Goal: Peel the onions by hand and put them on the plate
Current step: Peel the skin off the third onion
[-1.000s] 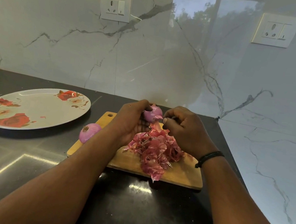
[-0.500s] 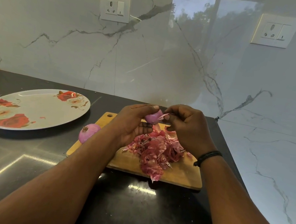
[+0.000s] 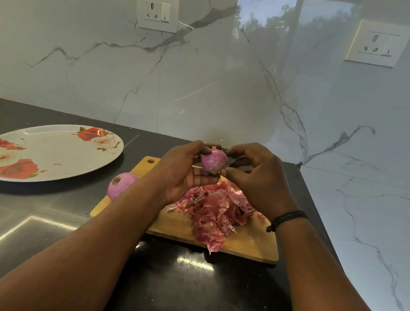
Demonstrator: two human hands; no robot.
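Small red onion [image 3: 213, 162] held in the air between both hands, above the far end of the skin heap, root tuft turned down toward the palm. Left hand [image 3: 182, 176] curls round it from the left, thumb over the top, fingers cupped beneath. Right hand [image 3: 256, 179] pinches it from the right, fingertips [image 3: 227, 170] pressed to the onion's lower edge near the root; whether a flap of skin sits between them cannot be told. Surface looks smooth and pale purple, likely close to bare. Risk one: a slick peeled bulb held by thumb and fingertips may squirt out if the right hand tugs hard, then roll across the dark counter [image 3: 27, 221]. Risk two: skin at the root tends to tear short, leaving scraps behind. Below the fingers, the loose skins [image 3: 213, 213] pile on the wooden board [image 3: 251, 246]; a dropped onion would land among them and pick up bits. Second onion [image 3: 120, 185] lies left of the left wrist, at the board's left edge, free to roll if the forearm nudges it. Flowered plate [image 3: 46, 149] sits well apart to the left, carrying no onions, only a small scrap; the carry there crosses open counter.
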